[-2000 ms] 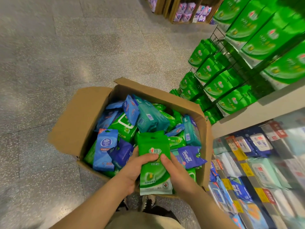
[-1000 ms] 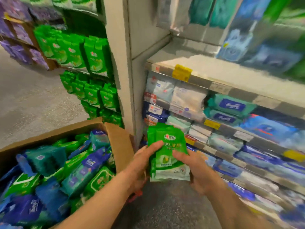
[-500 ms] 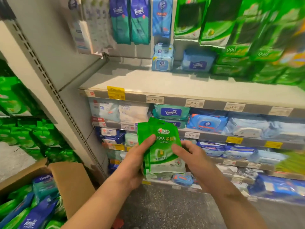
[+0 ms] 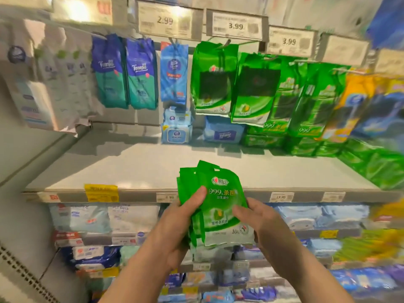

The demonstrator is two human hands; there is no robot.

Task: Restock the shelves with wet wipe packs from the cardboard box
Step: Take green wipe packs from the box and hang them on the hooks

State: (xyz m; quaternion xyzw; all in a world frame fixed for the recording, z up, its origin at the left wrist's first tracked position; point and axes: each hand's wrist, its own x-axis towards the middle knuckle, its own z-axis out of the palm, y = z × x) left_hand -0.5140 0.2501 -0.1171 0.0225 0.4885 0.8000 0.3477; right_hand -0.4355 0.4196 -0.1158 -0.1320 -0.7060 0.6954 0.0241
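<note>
Now green packs [image 4: 215,206] raised before shelf [image 4: 131,167].

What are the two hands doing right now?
Left hand: grips the green wipe packs.
Right hand: holds the same packs.

— What do you see around the grey shelf board [image 4: 135,169]?

— Above it you have white price tags [image 4: 165,24] on a rail. Below it, more shelves. Left of it, a grey upright panel [image 4: 19,226].
</note>
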